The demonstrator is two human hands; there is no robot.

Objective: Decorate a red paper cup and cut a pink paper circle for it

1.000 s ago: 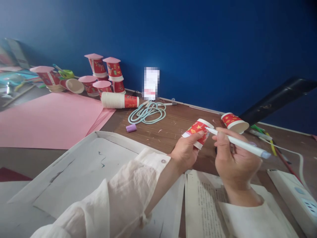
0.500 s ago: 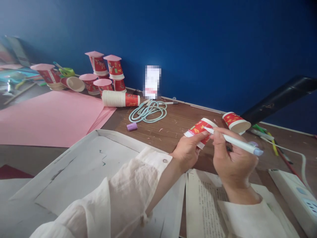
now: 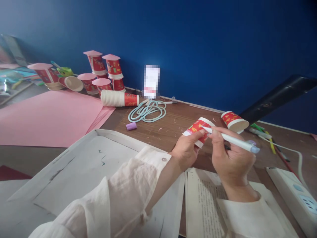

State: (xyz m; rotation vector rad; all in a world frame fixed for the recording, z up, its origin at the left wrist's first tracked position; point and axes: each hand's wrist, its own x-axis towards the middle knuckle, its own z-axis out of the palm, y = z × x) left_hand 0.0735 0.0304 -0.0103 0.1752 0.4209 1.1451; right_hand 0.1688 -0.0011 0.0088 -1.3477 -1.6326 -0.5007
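Note:
My left hand (image 3: 187, 148) is closed around a red patterned paper cup (image 3: 196, 128) with white bands at both ends, held tilted above the table. A white marker (image 3: 234, 139) with a pale purple end sits pinched in the fingers of my right hand (image 3: 231, 162). Its tip is at the cup's red side; whether it touches the surface I cannot tell. Left of the hands, a purple marker cap (image 3: 131, 126) lies on the wood. Another red cup (image 3: 234, 121) rests on its side by the wall at the right.
Pink-topped cups (image 3: 111, 66) stand at the back left, behind a lying stack of cups (image 3: 120, 98). Pink paper sheets (image 3: 54, 115), a coiled cable (image 3: 147, 111) and a lit phone (image 3: 151, 81) are nearby. A printed booklet (image 3: 203, 205) and a power strip (image 3: 292, 188) lie at the right.
The whole view has shifted slightly, so things appear a little further left. Both hands keep the same holds on the cup and marker.

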